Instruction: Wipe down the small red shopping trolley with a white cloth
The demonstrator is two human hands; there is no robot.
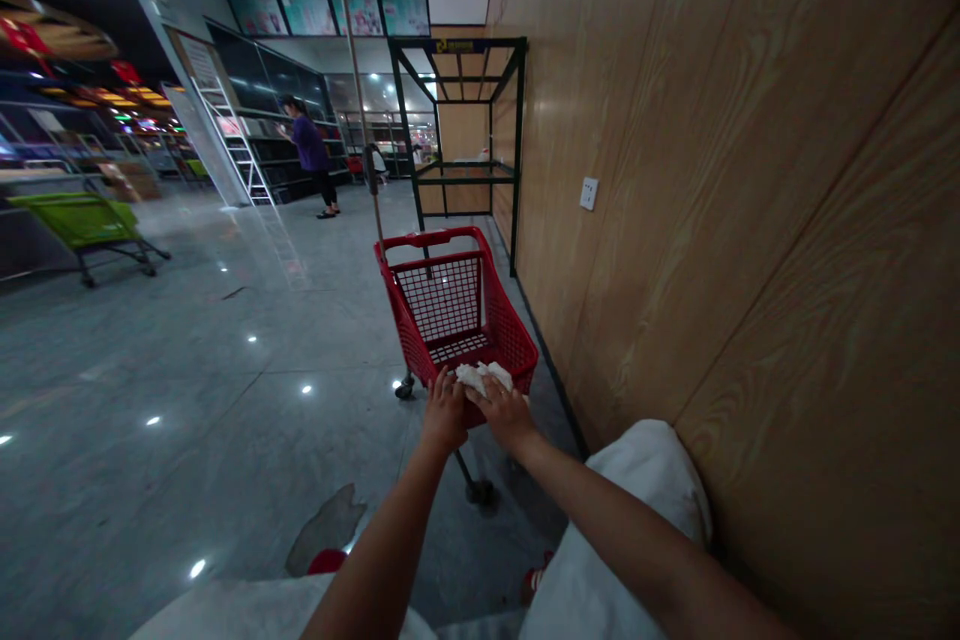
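A small red shopping cart [459, 305] stands on the grey floor just ahead of me, beside a wooden wall. My left hand [444, 412] is closed on the near rim of the cart. My right hand [507, 410] rests on the same rim and presses a crumpled white cloth [484, 377] against it, fingers curled over the cloth. A thin metal pole [358, 90] rises from the far side of the cart. The cart basket looks bare inside. My knees in light trousers show at the bottom.
The wood-panelled wall [750, 220] runs close on the right, with a white socket [589, 193]. A dark metal shelf frame [461, 130] stands behind the cart. A green cart [86, 225] sits far left. A person in purple [311, 155] stands by a ladder [240, 145].
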